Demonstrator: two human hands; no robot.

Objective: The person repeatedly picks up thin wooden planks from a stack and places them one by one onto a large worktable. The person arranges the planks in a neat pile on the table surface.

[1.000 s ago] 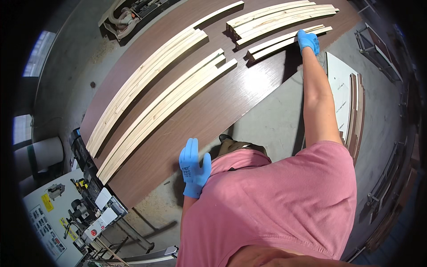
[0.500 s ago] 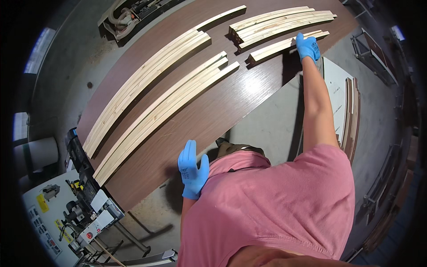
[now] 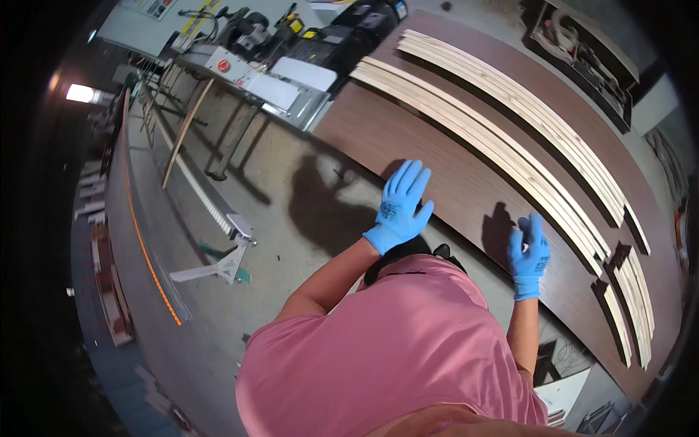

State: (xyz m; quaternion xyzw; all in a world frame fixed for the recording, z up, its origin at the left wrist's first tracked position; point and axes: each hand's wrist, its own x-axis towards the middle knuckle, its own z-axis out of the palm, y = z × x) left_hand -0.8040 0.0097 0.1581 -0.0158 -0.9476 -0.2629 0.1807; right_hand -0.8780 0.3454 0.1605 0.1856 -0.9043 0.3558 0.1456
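My left hand (image 3: pixel 397 207), in a blue work glove, hovers at the near edge of the brown table with its fingers spread and nothing in it. Above the tabletop, my right hand (image 3: pixel 529 258) wears the same kind of glove. Its fingers are loosely bent, with thumb and fingers apart; a small pale spot shows between them, too small to make out. Beyond it lies a row of pale wooden strips (image 3: pixel 480 149). A second row of strips (image 3: pixel 517 105) rests farther back. At the right are a group of shorter strips (image 3: pixel 633 298) and a separate short piece (image 3: pixel 615 320).
A machine (image 3: pixel 313 62) with a white panel and red button stands beyond the table's left end. A long metal roller or rail stand (image 3: pixel 211 207) runs along the floor at left. Another dark open-framed unit (image 3: pixel 579 58) sits behind the table.
My view has swung left toward the machine. My right hand has left the short strips at the right end and come back nearer my body. My left hand's fingers have spread.
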